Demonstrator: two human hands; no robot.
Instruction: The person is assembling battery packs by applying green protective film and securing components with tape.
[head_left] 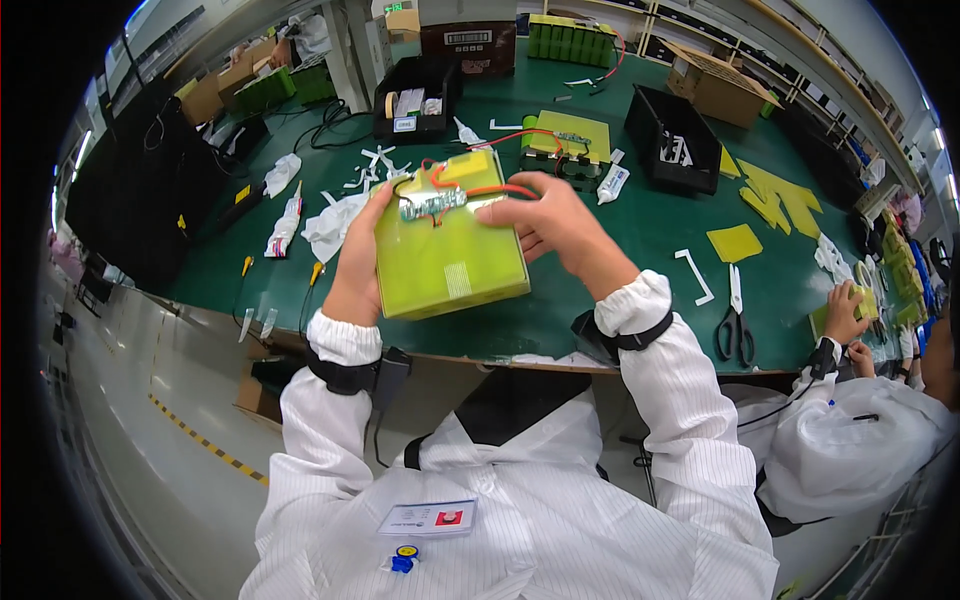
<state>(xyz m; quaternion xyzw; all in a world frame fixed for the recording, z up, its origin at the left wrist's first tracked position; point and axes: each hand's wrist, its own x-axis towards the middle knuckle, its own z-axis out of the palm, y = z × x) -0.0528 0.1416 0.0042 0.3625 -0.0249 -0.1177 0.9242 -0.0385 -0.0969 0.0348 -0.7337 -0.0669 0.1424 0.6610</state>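
A yellow-green battery pack (447,262) is held up over the near edge of the green table, tilted toward me. On its upper part sits a small circuit board (433,205) with red and black wires. My left hand (357,254) grips the pack along its left side, fingers partly hidden behind it. My right hand (560,222) is closed at the upper right corner, thumb by the board and the red wire (500,189) at the index finger. Behind it on the table lies another yellow-green pack (585,135) with its own board and a red wire.
Black scissors (735,330), a white angled strip (693,277) and a yellow sheet (735,243) lie at right. Black bins (672,140) and a white tube (613,183) stand or lie farther back. White scraps (335,228) are at left. A co-worker's hand (845,312) works at far right.
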